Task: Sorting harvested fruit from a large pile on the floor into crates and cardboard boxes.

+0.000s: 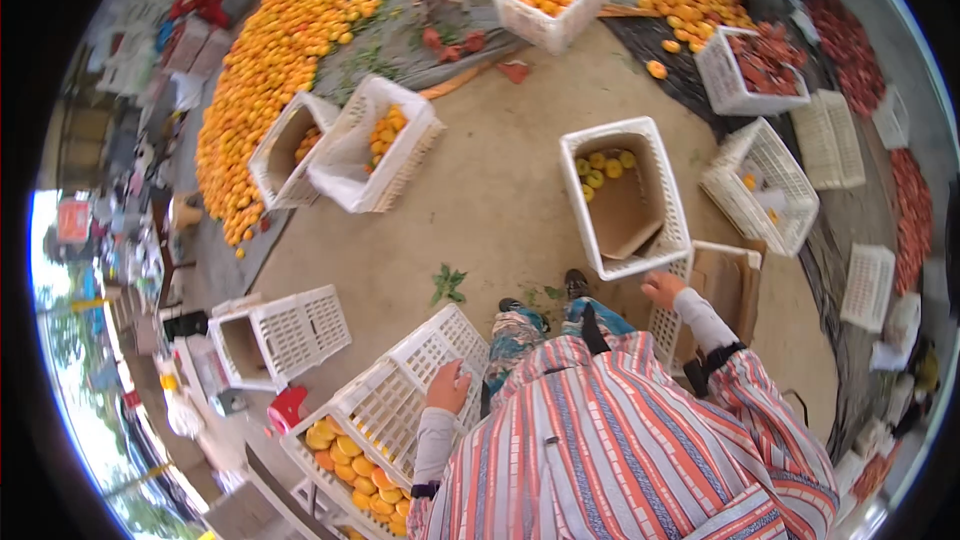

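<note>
My left hand (448, 388) hangs with bent fingers over the lattice side of a white plastic crate (431, 364). Whether it touches the crate I cannot tell; I see nothing in its grasp. Beside that crate, orange persimmon-like fruit (360, 476) fills another one. My right hand (663, 289), also with nothing visible in it, is just below the near corner of a cardboard-lined white crate (574, 202). Several yellow-green fruits (600, 169) sit at that crate's far end. Under my right forearm stands another crate with a cardboard sheet (712, 300).
A broad heap of orange fruit (270, 67) covers dark sheeting at the upper left. Two crates (375, 142) partly filled with fruit stand beside it. On the right are a crate of dark red pieces (750, 82) and a tilted crate (765, 187). Green leaves (448, 283) lie on the floor.
</note>
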`<state>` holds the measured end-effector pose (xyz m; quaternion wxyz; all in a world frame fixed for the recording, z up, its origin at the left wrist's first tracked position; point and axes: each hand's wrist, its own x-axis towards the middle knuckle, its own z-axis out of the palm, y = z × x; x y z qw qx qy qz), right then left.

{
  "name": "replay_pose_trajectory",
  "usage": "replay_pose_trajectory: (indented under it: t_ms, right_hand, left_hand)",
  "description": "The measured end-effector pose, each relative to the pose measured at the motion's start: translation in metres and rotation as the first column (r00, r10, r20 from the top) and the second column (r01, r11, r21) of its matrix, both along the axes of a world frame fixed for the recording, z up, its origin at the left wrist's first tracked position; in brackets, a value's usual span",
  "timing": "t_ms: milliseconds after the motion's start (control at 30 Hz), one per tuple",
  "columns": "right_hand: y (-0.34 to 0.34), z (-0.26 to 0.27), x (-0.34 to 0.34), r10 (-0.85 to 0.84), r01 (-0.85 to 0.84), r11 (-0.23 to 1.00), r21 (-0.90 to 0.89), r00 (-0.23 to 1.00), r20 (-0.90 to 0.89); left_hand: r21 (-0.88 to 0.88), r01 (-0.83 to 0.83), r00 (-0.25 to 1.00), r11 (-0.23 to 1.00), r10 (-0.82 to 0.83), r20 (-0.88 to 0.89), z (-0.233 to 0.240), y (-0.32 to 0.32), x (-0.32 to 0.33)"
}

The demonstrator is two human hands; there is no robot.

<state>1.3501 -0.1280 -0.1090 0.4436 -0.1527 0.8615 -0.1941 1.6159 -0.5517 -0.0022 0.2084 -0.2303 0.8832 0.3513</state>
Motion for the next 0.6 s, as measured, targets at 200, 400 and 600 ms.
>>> replay_pose_trajectory:
  t_ms: [200, 400, 600]
  right_hand:
    - [-0.014, -0.025, 0.017, 0.145, -0.142, 0.988, -0.064, 0.988, 0.048]
    - [-0.037, -0.083, -0.039, 0.315, -0.308, 0.947, -0.093, 0.946, 0.077]
    - [-0.165, -0.010, -0.112, 0.488, -0.471, 0.868, -0.160, 0.867, 0.097]
  left_hand:
    - [0.045, -0.063, 0.989, 0.997, 0.057, 0.139, -0.014, -0.020, -0.049]
    - [0.019, -0.123, 0.987, 0.992, 0.120, 0.108, -0.049, -0.074, -0.059]
    - [0.061, -0.231, 0.968, 0.971, 0.223, 0.115, -0.047, -0.159, -0.086]
